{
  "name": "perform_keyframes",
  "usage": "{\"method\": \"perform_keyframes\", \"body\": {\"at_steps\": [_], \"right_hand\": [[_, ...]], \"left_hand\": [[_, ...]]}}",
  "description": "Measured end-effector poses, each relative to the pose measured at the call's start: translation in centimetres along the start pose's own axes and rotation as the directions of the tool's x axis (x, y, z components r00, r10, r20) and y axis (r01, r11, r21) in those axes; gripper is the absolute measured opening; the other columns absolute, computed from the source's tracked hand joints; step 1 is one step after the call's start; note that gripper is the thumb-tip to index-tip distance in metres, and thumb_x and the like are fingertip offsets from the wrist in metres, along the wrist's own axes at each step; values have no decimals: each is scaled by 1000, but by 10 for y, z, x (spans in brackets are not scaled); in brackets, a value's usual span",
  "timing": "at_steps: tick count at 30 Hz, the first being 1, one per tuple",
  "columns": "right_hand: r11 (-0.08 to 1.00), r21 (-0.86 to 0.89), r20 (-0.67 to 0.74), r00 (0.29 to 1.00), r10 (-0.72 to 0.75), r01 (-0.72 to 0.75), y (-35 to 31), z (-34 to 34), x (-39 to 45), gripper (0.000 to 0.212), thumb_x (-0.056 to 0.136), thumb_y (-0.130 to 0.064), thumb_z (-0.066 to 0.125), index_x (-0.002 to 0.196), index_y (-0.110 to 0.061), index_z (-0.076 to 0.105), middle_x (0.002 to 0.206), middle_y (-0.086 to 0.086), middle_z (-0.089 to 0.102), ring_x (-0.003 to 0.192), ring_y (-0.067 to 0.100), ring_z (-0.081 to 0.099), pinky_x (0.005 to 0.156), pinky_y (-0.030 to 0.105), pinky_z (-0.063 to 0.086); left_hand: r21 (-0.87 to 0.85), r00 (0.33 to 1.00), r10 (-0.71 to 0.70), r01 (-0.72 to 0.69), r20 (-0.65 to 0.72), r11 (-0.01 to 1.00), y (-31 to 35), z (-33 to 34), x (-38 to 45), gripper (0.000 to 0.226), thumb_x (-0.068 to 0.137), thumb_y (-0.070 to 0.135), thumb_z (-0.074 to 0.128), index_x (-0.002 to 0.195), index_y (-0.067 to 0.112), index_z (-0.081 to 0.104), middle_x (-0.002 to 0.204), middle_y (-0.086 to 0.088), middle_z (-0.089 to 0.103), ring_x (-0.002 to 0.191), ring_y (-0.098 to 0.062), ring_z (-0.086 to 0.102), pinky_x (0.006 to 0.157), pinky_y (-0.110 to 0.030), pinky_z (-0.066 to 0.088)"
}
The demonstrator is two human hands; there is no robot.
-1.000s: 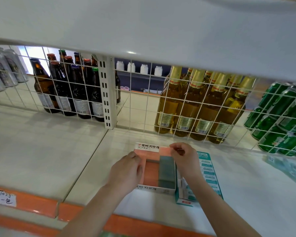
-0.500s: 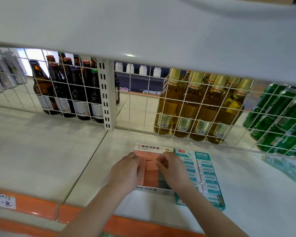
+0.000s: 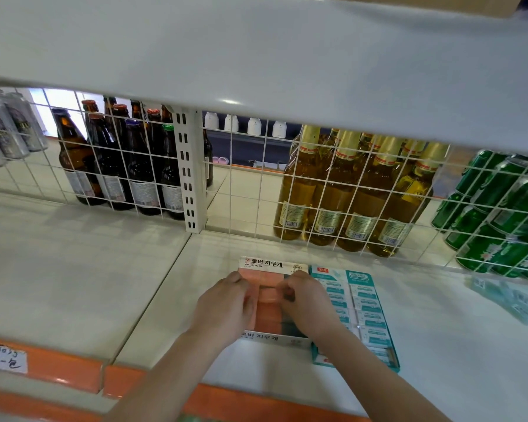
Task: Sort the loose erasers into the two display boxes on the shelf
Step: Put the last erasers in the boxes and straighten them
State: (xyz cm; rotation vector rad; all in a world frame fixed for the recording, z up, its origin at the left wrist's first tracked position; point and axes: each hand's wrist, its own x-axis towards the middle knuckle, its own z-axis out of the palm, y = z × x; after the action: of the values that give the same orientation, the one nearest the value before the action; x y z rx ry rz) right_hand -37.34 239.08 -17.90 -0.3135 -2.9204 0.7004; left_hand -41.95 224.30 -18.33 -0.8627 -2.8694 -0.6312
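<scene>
A pink display box (image 3: 264,264) with white printed rims stands near the shelf's front edge, with pink erasers (image 3: 269,295) in its middle. A strip of dark grey-green erasers (image 3: 290,328) shows at its right side. My left hand (image 3: 226,306) lies over the box's left wall with fingers bent round it. My right hand (image 3: 310,301) hovers over the box's right half, its curled fingers pinching a small dark eraser at their tips. Touching the pink box on the right, a teal display box (image 3: 360,278) holds rows of white-and-teal erasers.
A white wire grid (image 3: 256,193) closes off the shelf's back, with brown bottles (image 3: 110,166), yellow bottles (image 3: 357,196) and green cans (image 3: 500,214) behind it. A see-through teal packet (image 3: 512,298) lies at the right. The upper shelf (image 3: 256,56) hangs low overhead. An orange strip (image 3: 73,373) edges the front.
My right hand moved left from the pink box's back right corner to its middle, covering the dark erasers and uncovering the teal box. My left hand stayed on the left wall.
</scene>
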Motion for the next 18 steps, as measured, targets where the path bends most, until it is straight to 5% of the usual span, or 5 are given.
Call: {"method": "perform_keyframes", "body": {"at_steps": [11,18], "right_hand": [[988,-126,123,989,-77,93,5,-13,-3,21,95,-25,47,109,-22,62,115,-4,56,105,13,51,94,23,40],[991,-89,51,994,-95,99,4,-1,1,16,91,-21,52,96,-15,66,109,-4,55,95,9,51,87,18,42]], "left_hand": [[-61,1000,-17,16,-12,998,-6,1,3,25,91,29,47,106,20,64,116,11,54,103,-13,57,79,-25,43],[-102,1000,-24,25,7,994,-7,0,6,25,90,29,51,108,19,65,114,10,56,103,-12,57,83,-23,43]]}}
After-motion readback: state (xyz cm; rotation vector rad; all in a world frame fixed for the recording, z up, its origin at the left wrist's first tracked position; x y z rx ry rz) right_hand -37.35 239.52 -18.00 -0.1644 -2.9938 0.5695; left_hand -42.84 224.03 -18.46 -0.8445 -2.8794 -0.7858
